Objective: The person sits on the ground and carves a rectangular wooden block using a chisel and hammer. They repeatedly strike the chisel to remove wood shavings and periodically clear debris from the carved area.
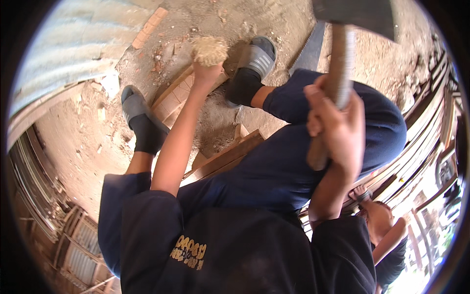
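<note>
My left hand [206, 72] grips a pale, fibrous, rough-topped piece [210, 48], held above a wooden block with squarish segments [177, 94] on the dirt between my sandaled feet. My right hand [338, 125] is closed round the thick wooden handle [338, 59] of a broad, dark-bladed chopping tool [357, 17], raised at the right over my bent leg. A handsaw blade [306, 49] lies on the ground beside my right foot [252, 66]. Whether the pale piece touches the block is hidden by my hand.
A corrugated sheet [58, 41] and red bricks [149, 27] are at upper left. Wooden planks [230, 152] lie below my legs. Long timber is stacked at the left [32, 181] and right [426, 132]. Another person [389, 235] is at lower right, with bare arms showing.
</note>
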{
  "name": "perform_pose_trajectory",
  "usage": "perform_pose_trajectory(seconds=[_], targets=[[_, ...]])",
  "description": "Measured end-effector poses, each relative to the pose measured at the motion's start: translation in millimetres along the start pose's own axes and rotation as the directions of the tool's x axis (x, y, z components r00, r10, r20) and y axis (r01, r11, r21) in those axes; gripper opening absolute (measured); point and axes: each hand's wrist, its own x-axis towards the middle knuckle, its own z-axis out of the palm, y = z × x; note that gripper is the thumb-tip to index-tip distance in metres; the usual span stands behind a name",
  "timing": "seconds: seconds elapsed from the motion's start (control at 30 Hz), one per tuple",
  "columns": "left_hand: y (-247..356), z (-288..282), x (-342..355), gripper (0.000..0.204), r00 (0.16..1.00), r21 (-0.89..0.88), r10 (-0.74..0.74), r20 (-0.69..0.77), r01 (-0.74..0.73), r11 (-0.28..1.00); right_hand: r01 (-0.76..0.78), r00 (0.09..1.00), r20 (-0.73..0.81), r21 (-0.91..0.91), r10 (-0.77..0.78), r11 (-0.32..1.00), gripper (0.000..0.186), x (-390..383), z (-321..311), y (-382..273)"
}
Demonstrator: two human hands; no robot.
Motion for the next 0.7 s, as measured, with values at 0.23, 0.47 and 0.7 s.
perform_pose_trajectory(seconds=[0.23,0.47,0.7], targets=[[21,0,16,0.009,0.992,-0.345,-0.114,-0.056,0.088,0.934,0.047,0.967,0.254,-0.149,-0.008,0.988,0.022,-4,62,41],[28,-17,18,0.013,0.954,-0.553,-0.295,-0.059,0.215,0.805,0.080,0.970,0.236,-0.101,-0.054,0.992,0.012,-30,96,15],[28,-7,10,0.018,0.944,-0.596,-0.330,-0.010,0.259,0.760,0.827,0.534,0.191,0.085,-0.824,0.556,0.030,-59,26,-170]])
